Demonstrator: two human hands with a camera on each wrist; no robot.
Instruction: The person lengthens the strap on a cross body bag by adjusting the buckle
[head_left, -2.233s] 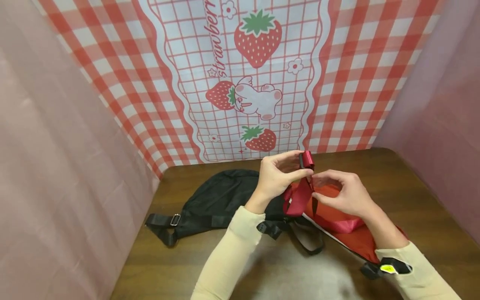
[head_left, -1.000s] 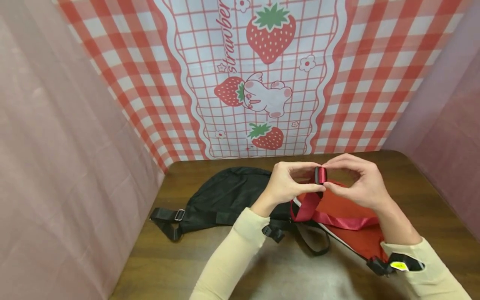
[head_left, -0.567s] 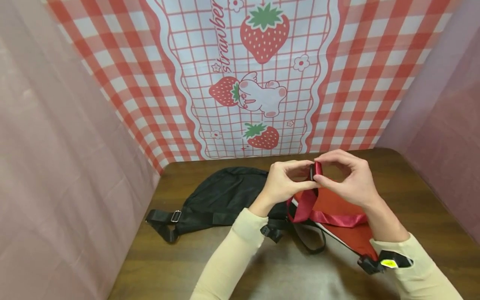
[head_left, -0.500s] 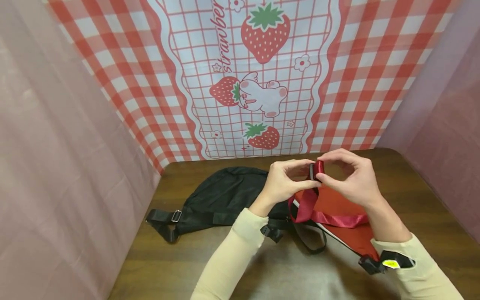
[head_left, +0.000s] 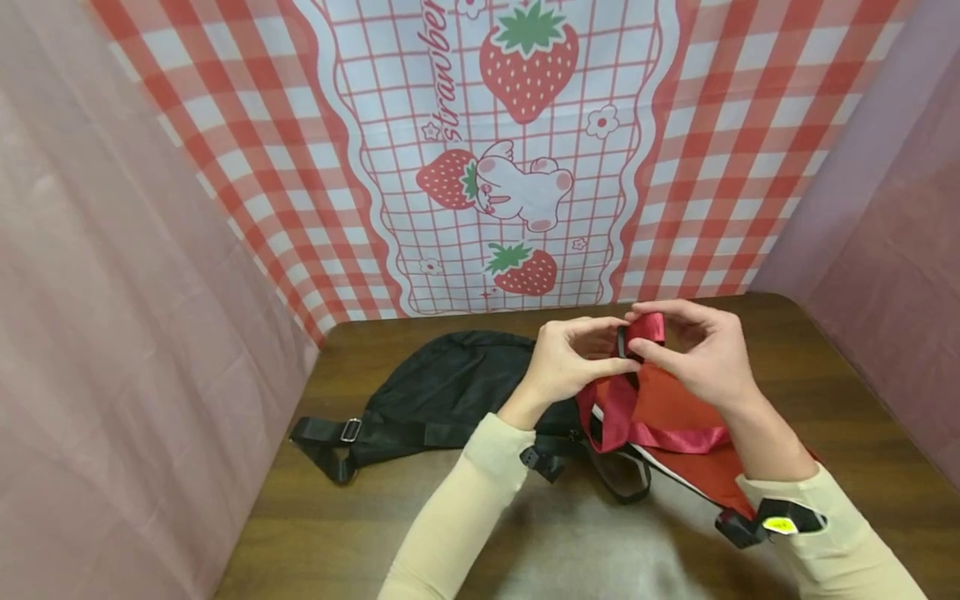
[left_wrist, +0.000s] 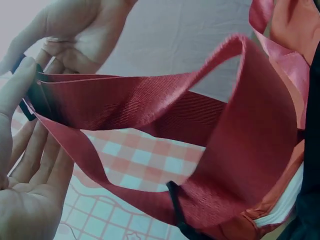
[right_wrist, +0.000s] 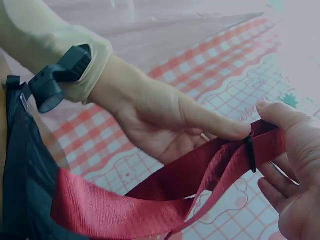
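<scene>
Fingers and thumb of my left hand pinch a black strap slider buckle held up above the table. Through that buckle runs a dark red webbing strap, and a short loop of it sticks out on the right side. My right hand pinches this loop between thumb and fingers, close beside the buckle. Below, the strap twists down to an orange-red bag, which is partly hidden by my right forearm. In the left wrist view, the strap hangs in wide curves.
A black bag lies on the wooden table at left, its strap with a metal buckle trailing toward the left edge. A thin black loop lies in front. A checked strawberry cloth hangs behind the table.
My right hand came up from beside the strap to pinch it at the buckle. The red loop now stands out farther to the right. My left hand kept hold of the buckle.
</scene>
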